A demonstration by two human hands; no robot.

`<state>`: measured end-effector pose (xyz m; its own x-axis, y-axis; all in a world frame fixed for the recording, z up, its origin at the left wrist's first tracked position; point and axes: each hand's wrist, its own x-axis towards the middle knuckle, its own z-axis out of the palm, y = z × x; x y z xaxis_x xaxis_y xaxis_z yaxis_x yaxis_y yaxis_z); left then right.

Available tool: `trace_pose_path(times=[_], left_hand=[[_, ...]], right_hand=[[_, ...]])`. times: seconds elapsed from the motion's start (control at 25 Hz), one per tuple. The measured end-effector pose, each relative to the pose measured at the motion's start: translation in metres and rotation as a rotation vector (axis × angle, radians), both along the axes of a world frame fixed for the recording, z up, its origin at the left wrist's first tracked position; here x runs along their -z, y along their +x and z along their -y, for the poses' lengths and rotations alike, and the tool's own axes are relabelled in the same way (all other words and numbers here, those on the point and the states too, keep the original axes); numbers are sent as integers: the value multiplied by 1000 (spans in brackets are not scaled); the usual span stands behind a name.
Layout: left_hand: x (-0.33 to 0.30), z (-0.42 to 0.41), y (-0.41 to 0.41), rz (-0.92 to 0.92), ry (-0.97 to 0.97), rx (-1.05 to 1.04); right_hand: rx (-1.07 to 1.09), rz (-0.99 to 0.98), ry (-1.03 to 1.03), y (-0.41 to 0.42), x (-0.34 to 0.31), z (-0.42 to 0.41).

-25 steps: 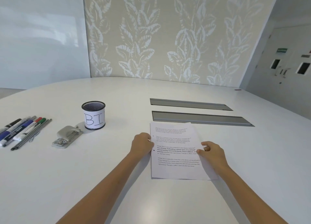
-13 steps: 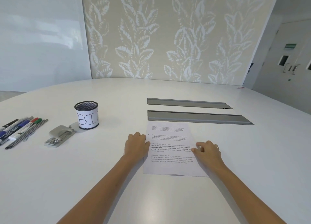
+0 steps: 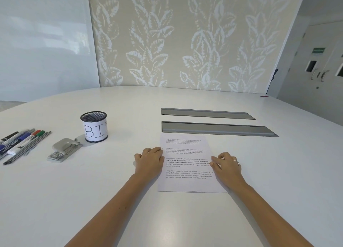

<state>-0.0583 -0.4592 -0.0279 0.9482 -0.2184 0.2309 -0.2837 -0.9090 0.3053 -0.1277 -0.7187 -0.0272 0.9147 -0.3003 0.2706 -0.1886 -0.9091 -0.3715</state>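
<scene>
Both hands have eased since a second ago: then they were bunched tight on the sheet's side edges, with its near end looking slightly raised; now the sheet (image 3: pixel 187 184) lies flat on the white table (image 3: pixel 111 200), just short of the nearer of two grey slots (image 3: pixel 213 129). Over the last half second little has changed. The left hand (image 3: pixel 149 161) rests knuckles up at the left edge, fingers loosely bent and close together, fingertips (image 3: pixel 157 150) touching the paper, thumb spread out onto the table. The right hand (image 3: pixel 227 166), wearing a ring (image 3: pixel 236 161), sits on the right edge with fingers bent; thumb and forefinger meet at the edge, but whether they pinch it I cannot tell. Printed paragraphs repeat "Village life is a peaceful, close-knit, and nature-connected way of living", one partly bold. Well to the left stands a mesh cup (image 3: pixel 94 126) with a handwritten label, "BI" and part of another letter, beside a grey metal desk tool (image 3: pixel 64 149) and markers (image 3: pixel 20 143) whose print is too small to read. A green door sign (image 3: pixel 318 50) is illegible.
</scene>
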Motion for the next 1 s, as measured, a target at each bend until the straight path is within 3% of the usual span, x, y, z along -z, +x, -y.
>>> trace_pose_path(times=[0.24, 0.44, 0.64, 0.84, 1.0], left_hand=[[-1, -2, 1, 11, -70, 42], [-3, -19, -2, -34, -205, 214], [-16, -53, -12, -148, -323, 310], [-28, -122, -5, 175, -297, 256], [-33, -202, 18, 358, -287, 100]], right_hand=[[-5, 0, 153, -1, -3, 2], [33, 14, 352, 3, -16, 1], [48, 133, 270, 18, -36, -62], [-169, 252, 219, 32, -36, -172], [-326, 226, 258, 37, -20, -255]])
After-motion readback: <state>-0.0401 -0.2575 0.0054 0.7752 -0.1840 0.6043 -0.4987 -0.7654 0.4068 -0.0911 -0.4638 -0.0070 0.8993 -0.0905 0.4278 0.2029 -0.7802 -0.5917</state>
